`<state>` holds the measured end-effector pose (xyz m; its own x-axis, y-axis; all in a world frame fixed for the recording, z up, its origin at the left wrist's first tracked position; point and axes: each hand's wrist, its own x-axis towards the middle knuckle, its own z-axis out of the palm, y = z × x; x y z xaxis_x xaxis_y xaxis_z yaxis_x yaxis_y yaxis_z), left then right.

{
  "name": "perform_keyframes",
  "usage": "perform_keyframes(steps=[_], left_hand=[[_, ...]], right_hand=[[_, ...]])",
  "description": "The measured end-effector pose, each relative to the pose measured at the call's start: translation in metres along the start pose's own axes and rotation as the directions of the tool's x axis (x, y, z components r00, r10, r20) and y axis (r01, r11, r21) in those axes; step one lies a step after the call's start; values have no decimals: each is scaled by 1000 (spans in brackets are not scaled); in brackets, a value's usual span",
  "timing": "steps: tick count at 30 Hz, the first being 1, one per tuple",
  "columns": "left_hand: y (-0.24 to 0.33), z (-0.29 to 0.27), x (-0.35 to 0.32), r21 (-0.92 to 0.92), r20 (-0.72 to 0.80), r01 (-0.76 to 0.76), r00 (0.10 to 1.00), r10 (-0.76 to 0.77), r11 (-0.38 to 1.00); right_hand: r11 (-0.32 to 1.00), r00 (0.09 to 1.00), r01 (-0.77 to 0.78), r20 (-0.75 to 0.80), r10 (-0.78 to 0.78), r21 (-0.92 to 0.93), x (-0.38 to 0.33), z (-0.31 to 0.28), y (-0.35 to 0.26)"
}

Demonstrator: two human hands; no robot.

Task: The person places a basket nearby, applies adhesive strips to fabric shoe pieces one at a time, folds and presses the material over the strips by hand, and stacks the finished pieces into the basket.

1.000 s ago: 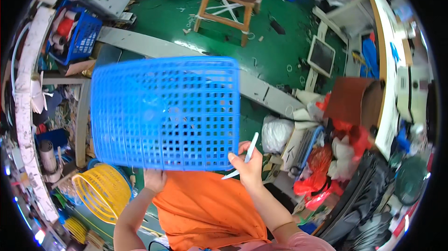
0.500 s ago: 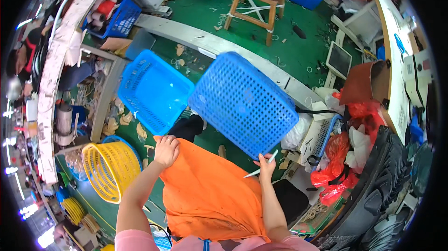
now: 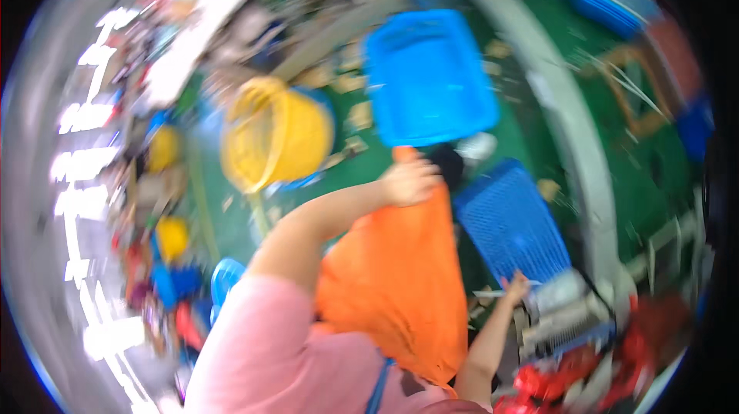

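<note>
An orange cloth [image 3: 392, 275] lies over my lap like an apron. My left hand [image 3: 412, 181] is closed on its far edge, beside the bright blue plastic basket [image 3: 477, 118] on the floor. My right hand [image 3: 516, 287] is closed round a slim, pale pen-like stick [image 3: 486, 293], whose tip points left. That hand is at the near end of a darker blue perforated basket [image 3: 512, 222], and blur hides whether the fingers also grip its rim. A black-clad foot or leg [image 3: 446, 164] shows between the two baskets.
A yellow round basket [image 3: 308, 133] stands on the green floor at the left. A pale beam [image 3: 550, 98] runs along the right, with a wooden-legged stool [image 3: 635, 87] beyond. Red plastic bags [image 3: 546, 383] lie at lower right. Scraps litter the floor.
The whole view has swung leftward, so everything shifts right and turns, with blur. The perforated basket looks lower and smaller. Left hand stays on the cloth, right hand still has the stick.
</note>
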<state>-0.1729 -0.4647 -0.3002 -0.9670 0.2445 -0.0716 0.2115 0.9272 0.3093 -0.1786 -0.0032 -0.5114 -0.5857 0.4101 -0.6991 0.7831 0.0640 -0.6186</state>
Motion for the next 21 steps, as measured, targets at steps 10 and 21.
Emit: perform_keyframes(steps=[10, 21], left_hand=[[23, 23, 3, -55, 28, 148, 989, -146, 987], [29, 60, 41, -502, 93, 425, 892, -442, 753]], right_hand=[[919, 906, -338, 196, 376, -201, 28, 14, 20], [937, 951, -279, 73, 300, -209, 25, 5, 17]])
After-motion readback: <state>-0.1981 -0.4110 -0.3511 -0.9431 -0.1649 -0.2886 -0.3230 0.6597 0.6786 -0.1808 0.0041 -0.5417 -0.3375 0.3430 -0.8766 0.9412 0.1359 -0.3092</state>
